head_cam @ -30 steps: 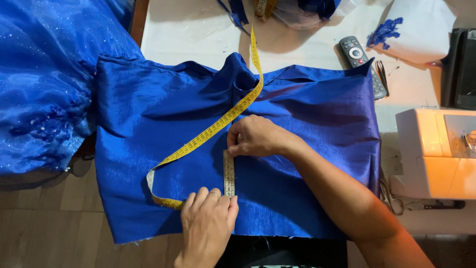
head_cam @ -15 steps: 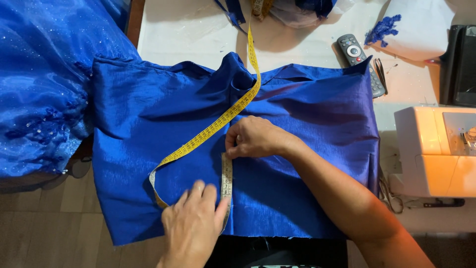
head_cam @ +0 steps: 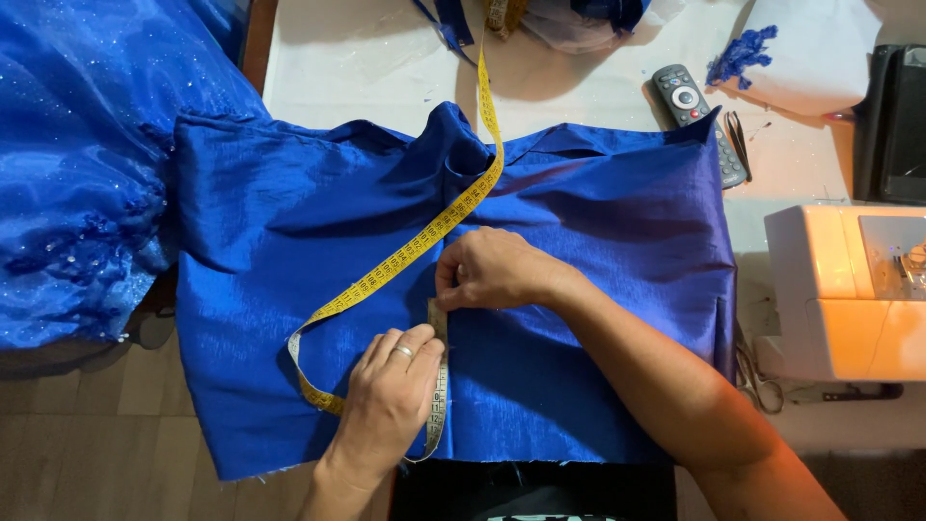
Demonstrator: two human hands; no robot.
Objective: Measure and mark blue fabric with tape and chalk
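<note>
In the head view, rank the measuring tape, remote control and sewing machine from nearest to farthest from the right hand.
Measured from the right hand:
1. Measuring tape: pinned under its fingers on the blue fabric.
2. Remote control: up and to the right, on the white table.
3. Sewing machine: far right, at the table's edge.

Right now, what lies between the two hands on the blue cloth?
In the head view, a short stretch of yellow measuring tape runs between the left hand and the right hand, lying flat on the blue fabric.
</note>
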